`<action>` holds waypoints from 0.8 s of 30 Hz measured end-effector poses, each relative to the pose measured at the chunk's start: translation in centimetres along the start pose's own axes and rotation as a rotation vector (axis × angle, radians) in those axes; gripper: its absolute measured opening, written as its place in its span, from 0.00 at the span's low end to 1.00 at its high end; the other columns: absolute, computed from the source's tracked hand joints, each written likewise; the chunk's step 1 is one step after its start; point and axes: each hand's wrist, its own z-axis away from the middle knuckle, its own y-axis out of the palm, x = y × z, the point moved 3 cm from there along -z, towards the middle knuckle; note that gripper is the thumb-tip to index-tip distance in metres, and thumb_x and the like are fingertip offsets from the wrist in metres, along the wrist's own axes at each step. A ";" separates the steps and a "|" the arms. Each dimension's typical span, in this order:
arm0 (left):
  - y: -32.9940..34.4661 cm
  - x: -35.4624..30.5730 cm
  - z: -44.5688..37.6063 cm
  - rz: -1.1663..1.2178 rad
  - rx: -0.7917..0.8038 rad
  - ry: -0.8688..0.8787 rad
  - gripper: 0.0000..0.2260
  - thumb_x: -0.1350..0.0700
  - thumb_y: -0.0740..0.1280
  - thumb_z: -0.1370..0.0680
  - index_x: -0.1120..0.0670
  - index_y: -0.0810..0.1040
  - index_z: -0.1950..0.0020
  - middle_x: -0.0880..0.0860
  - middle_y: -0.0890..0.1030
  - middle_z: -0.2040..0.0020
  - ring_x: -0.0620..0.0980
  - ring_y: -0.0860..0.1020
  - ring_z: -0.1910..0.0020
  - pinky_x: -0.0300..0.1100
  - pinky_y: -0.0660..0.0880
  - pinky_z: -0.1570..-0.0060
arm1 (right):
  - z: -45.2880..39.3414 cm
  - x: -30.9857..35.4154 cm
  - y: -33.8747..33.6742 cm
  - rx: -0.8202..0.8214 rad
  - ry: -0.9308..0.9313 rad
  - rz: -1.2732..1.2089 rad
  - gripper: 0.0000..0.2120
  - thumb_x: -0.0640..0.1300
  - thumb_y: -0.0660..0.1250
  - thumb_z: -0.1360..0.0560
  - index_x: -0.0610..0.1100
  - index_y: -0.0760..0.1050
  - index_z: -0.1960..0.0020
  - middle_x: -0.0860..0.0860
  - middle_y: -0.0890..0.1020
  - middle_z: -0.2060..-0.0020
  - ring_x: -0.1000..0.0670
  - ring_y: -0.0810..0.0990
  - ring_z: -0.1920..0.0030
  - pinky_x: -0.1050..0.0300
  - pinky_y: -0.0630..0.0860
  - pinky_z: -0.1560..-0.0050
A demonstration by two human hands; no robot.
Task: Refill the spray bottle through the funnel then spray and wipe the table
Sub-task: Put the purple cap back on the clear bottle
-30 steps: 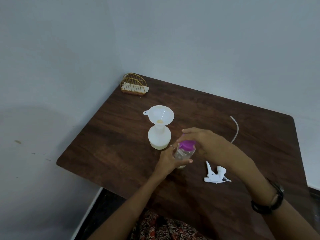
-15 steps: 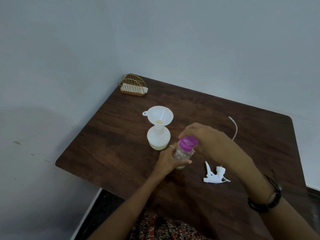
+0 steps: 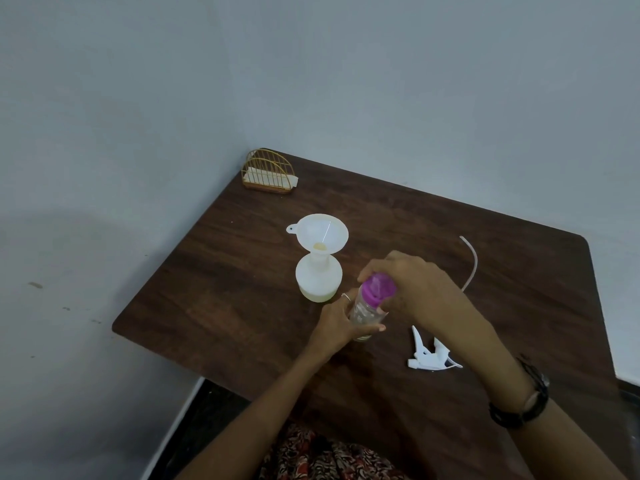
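Note:
A white spray bottle (image 3: 318, 280) stands on the dark wooden table (image 3: 221, 299) with a white funnel (image 3: 322, 233) seated in its neck; pale yellowish liquid shows at its base. To its right, my left hand (image 3: 337, 322) grips a small clear bottle (image 3: 365, 313) around its body, and the bottle leans slightly. My right hand (image 3: 412, 285) holds the bottle's purple cap (image 3: 379, 289) from above with curled fingers. The white trigger sprayer head (image 3: 429, 355) lies loose on the table right of the bottle, its thin dip tube (image 3: 471, 261) curving away behind my right hand.
A gold wire napkin holder (image 3: 270, 173) with white napkins stands at the table's far left corner against the wall. The table's left edge drops to the floor. A dark wristwatch (image 3: 526, 400) is on my right wrist.
My right hand has shifted and turned on the purple cap, which now shows more of its top. The clear bottle tilts a little more. My left hand keeps its grip.

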 end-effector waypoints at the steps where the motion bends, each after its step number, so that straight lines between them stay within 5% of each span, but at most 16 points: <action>1: 0.0 -0.1 0.0 -0.002 0.005 -0.008 0.27 0.52 0.79 0.38 0.53 0.75 0.41 0.50 0.81 0.46 0.44 0.79 0.46 0.39 0.76 0.44 | -0.1 0.0 0.0 -0.021 0.011 0.029 0.25 0.43 0.72 0.30 0.54 0.70 0.36 0.51 0.74 0.40 0.50 0.73 0.41 0.62 0.70 0.48; 9: -0.4 -0.2 0.3 0.006 -0.015 -0.012 0.21 0.61 0.77 0.35 0.54 0.76 0.44 0.42 0.80 0.53 0.31 0.78 0.54 0.25 0.73 0.55 | 0.3 0.4 0.8 -0.092 -0.055 0.073 0.26 0.54 0.66 0.26 0.54 0.64 0.30 0.50 0.73 0.40 0.50 0.75 0.44 0.60 0.74 0.48; 13: 0.2 -0.4 0.2 -0.038 -0.089 -0.002 0.19 0.59 0.78 0.36 0.52 0.77 0.49 0.44 0.81 0.56 0.37 0.79 0.55 0.31 0.75 0.53 | 0.5 -0.5 1.2 -0.152 -0.033 -0.011 0.26 0.55 0.66 0.27 0.52 0.66 0.31 0.49 0.73 0.42 0.50 0.74 0.45 0.61 0.72 0.49; 18: 0.7 -0.7 -0.2 -0.173 -0.075 -0.028 0.25 0.56 0.76 0.33 0.54 0.72 0.39 0.45 0.74 0.51 0.42 0.74 0.50 0.29 0.70 0.45 | 0.5 -1.2 2.6 -0.253 0.017 -0.098 0.27 0.57 0.67 0.28 0.51 0.66 0.32 0.50 0.71 0.42 0.53 0.72 0.47 0.63 0.72 0.49; 21: 0.4 0.0 -0.1 -0.102 -0.081 -0.059 0.23 0.57 0.78 0.36 0.53 0.75 0.43 0.50 0.80 0.48 0.51 0.79 0.46 0.50 0.76 0.43 | 0.1 -2.2 4.2 -0.311 0.015 -0.260 0.31 0.61 0.69 0.31 0.53 0.67 0.32 0.53 0.71 0.42 0.56 0.70 0.47 0.65 0.71 0.49; 24: 0.2 0.3 0.0 -0.112 0.004 -0.084 0.28 0.56 0.77 0.35 0.54 0.72 0.37 0.51 0.78 0.42 0.48 0.76 0.44 0.37 0.74 0.46 | 0.5 -3.3 5.9 -0.303 0.068 -0.759 0.36 0.59 0.72 0.35 0.52 0.66 0.31 0.54 0.74 0.37 0.53 0.74 0.40 0.56 0.73 0.40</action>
